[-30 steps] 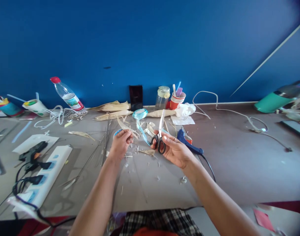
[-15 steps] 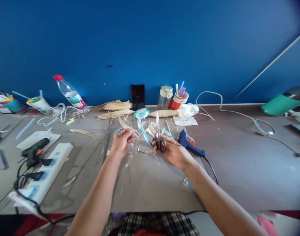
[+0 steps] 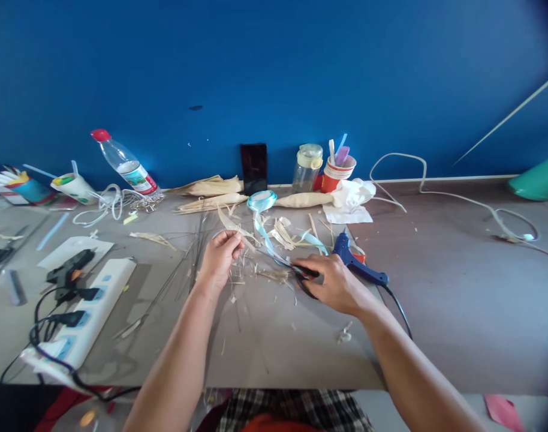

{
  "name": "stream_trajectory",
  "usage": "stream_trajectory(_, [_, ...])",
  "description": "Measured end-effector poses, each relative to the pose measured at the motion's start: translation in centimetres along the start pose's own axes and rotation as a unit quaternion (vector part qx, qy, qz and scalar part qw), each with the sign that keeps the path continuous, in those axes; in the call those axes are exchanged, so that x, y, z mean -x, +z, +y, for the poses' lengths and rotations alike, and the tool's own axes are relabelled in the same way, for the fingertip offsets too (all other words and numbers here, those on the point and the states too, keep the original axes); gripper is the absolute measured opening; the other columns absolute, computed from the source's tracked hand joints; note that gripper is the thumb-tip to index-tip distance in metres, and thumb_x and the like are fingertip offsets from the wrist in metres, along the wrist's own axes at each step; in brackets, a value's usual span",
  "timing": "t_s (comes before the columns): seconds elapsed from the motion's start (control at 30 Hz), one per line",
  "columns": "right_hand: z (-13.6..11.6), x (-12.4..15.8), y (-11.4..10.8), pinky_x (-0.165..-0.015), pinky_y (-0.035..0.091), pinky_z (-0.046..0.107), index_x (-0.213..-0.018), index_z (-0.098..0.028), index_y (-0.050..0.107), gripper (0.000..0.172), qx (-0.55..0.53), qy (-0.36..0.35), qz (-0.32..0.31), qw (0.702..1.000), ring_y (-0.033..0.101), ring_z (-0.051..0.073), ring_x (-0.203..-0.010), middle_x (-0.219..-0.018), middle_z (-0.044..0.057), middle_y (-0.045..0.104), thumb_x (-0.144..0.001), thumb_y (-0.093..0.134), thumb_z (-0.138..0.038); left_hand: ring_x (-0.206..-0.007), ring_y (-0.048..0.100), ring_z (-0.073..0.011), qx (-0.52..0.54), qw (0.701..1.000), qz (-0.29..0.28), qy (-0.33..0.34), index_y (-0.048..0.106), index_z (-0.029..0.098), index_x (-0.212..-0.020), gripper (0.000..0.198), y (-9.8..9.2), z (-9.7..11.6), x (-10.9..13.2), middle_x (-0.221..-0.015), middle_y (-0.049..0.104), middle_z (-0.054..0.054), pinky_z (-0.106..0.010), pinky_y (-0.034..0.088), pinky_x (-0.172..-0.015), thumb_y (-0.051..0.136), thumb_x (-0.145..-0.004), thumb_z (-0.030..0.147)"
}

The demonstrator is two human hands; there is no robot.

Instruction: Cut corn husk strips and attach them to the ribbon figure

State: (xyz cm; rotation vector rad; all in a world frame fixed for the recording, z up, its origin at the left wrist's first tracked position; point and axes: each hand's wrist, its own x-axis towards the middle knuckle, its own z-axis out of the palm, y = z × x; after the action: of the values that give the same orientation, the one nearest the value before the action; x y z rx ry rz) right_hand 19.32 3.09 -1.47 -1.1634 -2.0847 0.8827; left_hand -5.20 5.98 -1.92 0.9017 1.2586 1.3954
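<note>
My left hand is closed in a pinch on a thin, pale strip of corn husk, which sticks up beyond the fingers. Opposite it, my right hand grips black-handled scissors. Their blades point left, with the tips close to the left fingers and the husk; whether they touch it I cannot tell. A light blue ribbon roll lies behind the hands, its loose tail running down toward the scissors. Scraps of husk are scattered around. Beside the right hand rests a blue glue gun.
A white power strip and a black glue gun lie at left. Along the blue wall stand a leaning bottle, a dark phone, a clear jar and paper cups. A white cable trails right.
The scissors have swung from pointing up to pointing left at the left hand, and my right hand has turned palm-down. My left hand stays almost in place. The view has shifted slightly.
</note>
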Motion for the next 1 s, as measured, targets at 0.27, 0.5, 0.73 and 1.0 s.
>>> stream_trajectory(0.27, [-0.2, -0.1, 0.6, -0.07, 0.04, 0.034, -0.107, -0.027, 0.07, 0.036, 0.069, -0.015, -0.044, 0.997, 0.059, 0.019, -0.067, -0.074, 0.002, 0.067, -0.074, 0.059, -0.015, -0.046, 0.042, -0.005, -0.052, 0.999, 0.001, 0.016, 0.061, 0.014, -0.069, 0.017, 0.0, -0.1, 0.1, -0.057, 0.056, 0.001, -0.019, 0.029, -0.046, 0.066, -0.072, 0.031])
stream_trajectory(0.5, [0.2, -0.1, 1.0, -0.071, 0.038, 0.034, -0.109, -0.028, 0.069, 0.037, 0.092, -0.027, -0.046, 0.994, 0.059, 0.019, -0.067, -0.077, 0.003, 0.068, -0.076, 0.058, -0.015, -0.045, 0.041, -0.0048, -0.061, 0.998, -0.01, 0.013, 0.06, 0.015, -0.068, 0.016, 0.3, 0.0, 0.4, -0.056, 0.056, 0.002, -0.019, 0.028, -0.045, 0.067, -0.07, 0.03])
stream_trajectory(0.73, [0.5, 0.0, 1.1, -0.073, 0.036, 0.036, -0.109, -0.027, 0.068, 0.034, 0.137, -0.032, -0.049, 0.989, 0.06, 0.021, -0.072, -0.08, 0.004, 0.069, -0.078, 0.057, -0.017, -0.044, 0.041, -0.0047, -0.069, 0.997, -0.011, 0.011, 0.06, 0.015, -0.068, 0.017, 0.3, 0.0, 0.5, -0.057, 0.056, 0.001, -0.019, 0.028, -0.044, 0.067, -0.071, 0.03])
stream_trajectory(1.0, [0.5, 0.0, 1.0, -0.073, 0.036, 0.035, -0.11, -0.028, 0.068, 0.036, 0.122, -0.036, -0.05, 0.991, 0.059, 0.02, -0.072, -0.079, 0.003, 0.068, -0.078, 0.057, -0.017, -0.044, 0.041, -0.0048, -0.073, 0.997, -0.016, 0.013, 0.06, 0.015, -0.067, 0.018, 0.4, 0.1, 0.6, -0.057, 0.056, 0.002, -0.019, 0.028, -0.045, 0.067, -0.071, 0.031])
